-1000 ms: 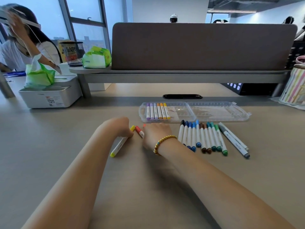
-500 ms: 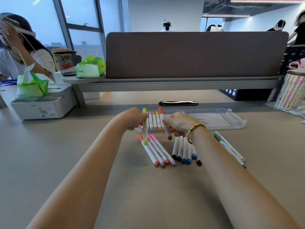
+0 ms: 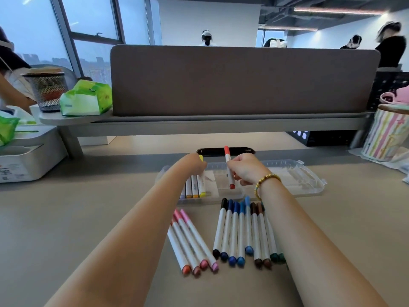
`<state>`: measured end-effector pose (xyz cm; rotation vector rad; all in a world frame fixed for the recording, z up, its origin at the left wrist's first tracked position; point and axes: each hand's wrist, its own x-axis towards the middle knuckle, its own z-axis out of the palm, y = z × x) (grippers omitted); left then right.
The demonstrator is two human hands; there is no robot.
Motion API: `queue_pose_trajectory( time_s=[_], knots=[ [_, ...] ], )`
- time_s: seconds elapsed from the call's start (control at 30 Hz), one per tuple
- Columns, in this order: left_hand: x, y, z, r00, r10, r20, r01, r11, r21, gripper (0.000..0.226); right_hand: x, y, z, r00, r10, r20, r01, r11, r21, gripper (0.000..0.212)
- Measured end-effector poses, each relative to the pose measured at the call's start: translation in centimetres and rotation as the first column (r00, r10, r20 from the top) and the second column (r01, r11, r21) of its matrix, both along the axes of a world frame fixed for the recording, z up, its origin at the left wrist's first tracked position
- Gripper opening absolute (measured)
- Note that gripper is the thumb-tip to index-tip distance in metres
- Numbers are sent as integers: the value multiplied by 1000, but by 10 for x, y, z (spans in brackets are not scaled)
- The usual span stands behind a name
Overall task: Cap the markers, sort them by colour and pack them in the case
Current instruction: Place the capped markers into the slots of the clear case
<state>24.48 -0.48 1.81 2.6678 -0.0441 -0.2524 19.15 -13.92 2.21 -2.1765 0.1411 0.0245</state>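
Both hands work over the clear plastic marker case (image 3: 294, 173), which lies open near the far edge of the tan desk (image 3: 66, 218), just in front of the grey shelf riser. The left hand (image 3: 191, 165) is curled over the case's left half, its fingers closed on a white-barrelled yellow marker (image 3: 201, 185) that lies against the row of purple, orange and yellow markers (image 3: 191, 189) already in that compartment. The right hand (image 3: 247, 168), with a beaded yellow bracelet at the wrist, pinches a white marker with a red cap (image 3: 228, 167) at mid-barrel and holds it nearly upright above the middle of the case.

On the bare desk nearer the person, four pink-to-orange markers (image 3: 192, 242) lie side by side, slanting toward the near edge. Just right of them sits a tidy row of black, blue and brown markers (image 3: 241, 231), with green ones partly hidden under the right forearm.

A wire mesh pen cup (image 3: 47, 91) and a green tissue pack (image 3: 86, 99) stand on the shelf's left end.
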Motion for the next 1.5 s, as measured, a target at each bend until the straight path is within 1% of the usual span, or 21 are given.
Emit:
queue_pose_trajectory(
  time_s=[0.07,0.1,0.23,0.3,0.4,0.47,0.5,0.53,0.57,0.63,0.73,0.8,0.87,0.9,0.93,1.03,1.07,1.13,1.3,1.4,1.5],
  knots=[
    [8,-5,-6,1000,7,12,-7,1000,20,30,7,2,-3,1000,14,-1,-14,1000,1,17],
    [11,-7,-9,1000,9,13,-10,1000,19,26,10,3,-3,1000,19,1,-19,1000,5,17],
    [20,-9,-19,998,51,31,-48,996,-70,19,15,3,-4,1000,26,5,-26,999,21,15],
    [17,-10,-19,997,64,50,-60,996,-73,14,15,3,-4,1000,20,4,-20,999,36,14],
    [12,-13,-22,992,88,87,-85,996,-36,21,17,2,-3,1000,13,4,-14,997,75,13],
    [10,-16,-28,988,94,122,-87,994,-58,14,17,3,-3,1000,13,4,-13,995,96,12],
    [8,-17,-30,984,88,155,-78,994,-73,14,17,4,-3,1000,13,5,-14,995,103,13],
    [6,-18,-32,976,80,202,-66,995,-74,25,17,4,-3,1000,13,7,-14,994,107,13],
    [3,-18,-34,967,62,247,-51,997,-50,34,17,4,-3,1000,13,8,-14,994,109,14],
    [0,-17,-40,949,11,316,-24,999,35,40,16,3,-3,1000,14,9,-14,994,106,12],
    [0,-13,-44,943,-49,330,-18,980,198,42,15,2,-3,1000,18,18,-20,994,104,12],
    [-1,-8,-44,941,-71,330,-5,974,225,39,15,2,-3,999,24,22,-26,994,106,12],
    [-2,-4,-44,922,-166,349,55,950,309,38,15,1,-3,999,29,24,-31,994,103,13],
    [-1,-1,-45,914,-231,333,99,924,370,39,15,0,-3,999,30,24,-33,995,97,13],
    [-1,2,-45,913,-278,299,150,910,388,43,15,-1,-3,999,31,24,-33,995,92,13],
    [-5,11,-44,915,-379,136,317,886,337,55,15,-5,-4,1000,16,25,-18,997,77,13],
    [-8,13,-44,915,-391,104,338,880,335,58,15,-5,-4,1000,12,24,-13,997,74,13],
    [-11,17,-45,918,-389,73,338,867,366,59,16,-5,-5,1000,7,23,-9,998,70,13],
    [-6,15,-50,919,-389,59,331,846,418,55,18,-2,-9,1000,26,16,-26,1000,7,14],
    [-4,15,-51,920,-389,45,341,853,396,54,19,-2,-13,1000,25,15,-25,999,-35,21],
    [-4,21,-58,915,-396,80,335,855,396,51,24,6,-21,1000,30,1,-30,996,-89,18]
  ],
)
